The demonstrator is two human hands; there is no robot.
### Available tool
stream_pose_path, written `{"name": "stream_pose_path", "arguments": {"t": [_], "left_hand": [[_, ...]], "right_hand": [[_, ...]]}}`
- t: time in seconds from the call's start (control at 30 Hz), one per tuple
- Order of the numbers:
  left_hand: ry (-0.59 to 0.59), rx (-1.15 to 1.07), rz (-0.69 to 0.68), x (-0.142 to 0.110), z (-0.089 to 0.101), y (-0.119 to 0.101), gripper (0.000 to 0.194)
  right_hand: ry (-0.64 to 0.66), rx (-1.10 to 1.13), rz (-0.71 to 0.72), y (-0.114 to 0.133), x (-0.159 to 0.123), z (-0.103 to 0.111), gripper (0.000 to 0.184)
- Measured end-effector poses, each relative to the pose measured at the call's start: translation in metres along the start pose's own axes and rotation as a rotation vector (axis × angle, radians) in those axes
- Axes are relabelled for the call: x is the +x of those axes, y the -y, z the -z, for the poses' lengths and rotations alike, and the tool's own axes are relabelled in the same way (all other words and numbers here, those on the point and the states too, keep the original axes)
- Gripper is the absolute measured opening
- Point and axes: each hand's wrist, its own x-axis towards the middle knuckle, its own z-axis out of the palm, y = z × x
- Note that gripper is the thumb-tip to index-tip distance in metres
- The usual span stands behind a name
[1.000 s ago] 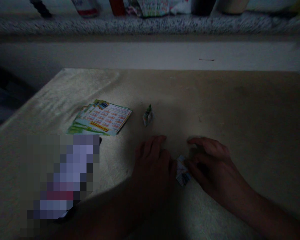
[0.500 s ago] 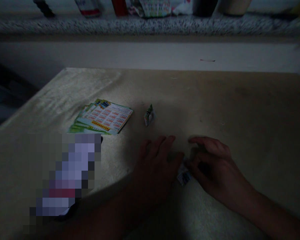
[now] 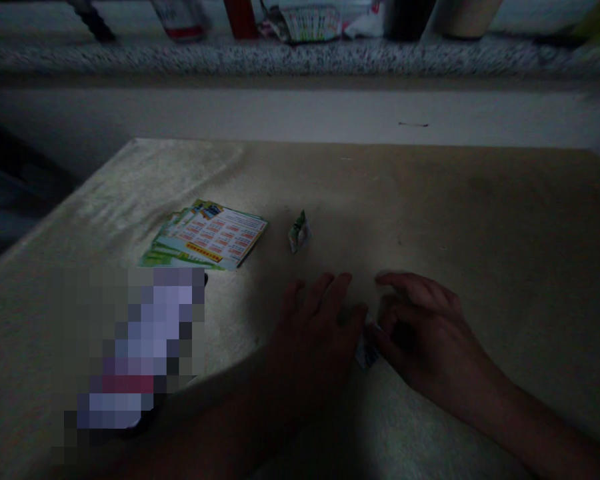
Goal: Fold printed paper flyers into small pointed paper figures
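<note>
A small folded paper [image 3: 366, 355] with printing lies on the table between my hands, its upper part covered by fingers. My left hand [image 3: 315, 333] rests palm down with its fingers spread on the table, its thumb against the paper's left side. Thumb and index finger of my right hand [image 3: 430, 340] are pinched at the paper's upper right edge, while the other fingers curve above. Farther back stands a small folded paper piece [image 3: 299, 233], green and white. To its left lies a fanned stack of printed calendar cards [image 3: 220, 233].
A blurred-out phone-like object [image 3: 145, 353] lies at the left on the pale table [image 3: 505, 233]. Behind the table is a white wall with a speckled stone ledge [image 3: 300, 63], which carries several containers and a printed packet [image 3: 313, 23]. The light is dim.
The right thumb has shifted slightly left and down over the folded paper, covering more of it. The left hand stays almost still. The whole view has shifted a little.
</note>
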Motion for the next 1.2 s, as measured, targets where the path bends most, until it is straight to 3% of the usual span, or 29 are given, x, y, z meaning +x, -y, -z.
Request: {"name": "stream_pose_path", "arguments": {"t": [0.4,0.57,0.87,1.2], "left_hand": [[0.025,-0.013,-0.008,0.001,0.001,-0.001,0.031],[-0.006,-0.017,-0.009,0.001,-0.001,-0.001,0.032],[0.067,-0.041,-0.015,0.002,0.002,0.0,0.033],[0.036,-0.147,-0.045,0.007,0.002,0.004,0.029]], "right_hand": [[0.007,0.0,0.045,-0.011,-0.002,-0.001,0.011],[-0.005,0.003,0.001,-0.006,-0.003,0.004,0.013],[0.015,0.008,0.022,-0.01,-0.005,0.004,0.012],[-0.009,0.017,0.015,-0.012,-0.007,0.001,0.009]]}}
